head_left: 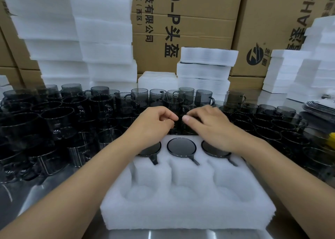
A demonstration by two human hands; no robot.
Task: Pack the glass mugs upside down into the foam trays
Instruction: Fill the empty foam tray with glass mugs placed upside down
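Smoky glass mugs massed upright on the counter, left hand and right hand among them, each grip pinched closed on a rim, likely for flipping; three inverted, handles slotted, in the far row of the foam tray.

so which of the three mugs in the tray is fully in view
The middle mug: its whole round base shows, while the left mug and right mug show only in part.

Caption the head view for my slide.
Left hand and right hand reach among loose smoked-glass mugs behind a foam tray holding three inverted mugs.
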